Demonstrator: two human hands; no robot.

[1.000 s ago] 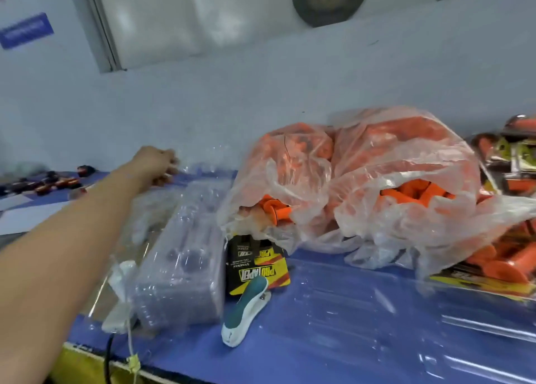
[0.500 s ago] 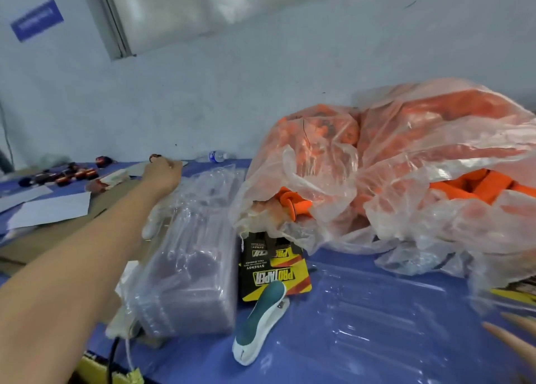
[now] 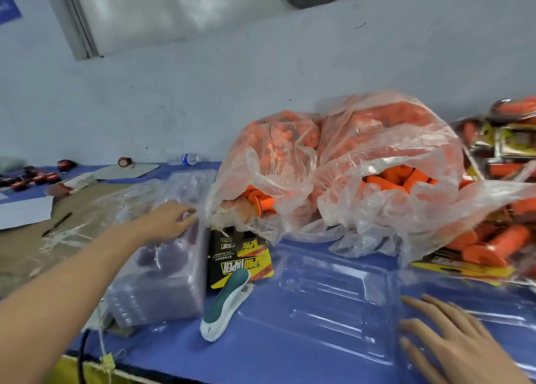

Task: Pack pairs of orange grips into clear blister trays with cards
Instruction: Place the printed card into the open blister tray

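A stack of clear blister trays (image 3: 162, 270) in a plastic bag stands left of centre. My left hand (image 3: 171, 219) rests on its top with fingers loosely bent, fingertips at the far right edge. One open clear tray (image 3: 316, 302) lies flat on the blue table in front of me. My right hand (image 3: 446, 334) lies flat on that tray's right side, fingers spread. Two clear bags of orange grips (image 3: 342, 166) sit behind it. Yellow and black cards (image 3: 240, 256) stand between the tray stack and the bags.
A teal and white stapler (image 3: 226, 305) lies before the cards. Finished packs of orange grips (image 3: 493, 238) pile at the right. Brown cardboard (image 3: 37, 238), white paper, a pen and small red parts lie at the left. A water bottle (image 3: 188, 159) lies by the wall.
My left hand drew back from the far left table edge onto the tray stack. My right hand came into view and settled flat on the open tray.
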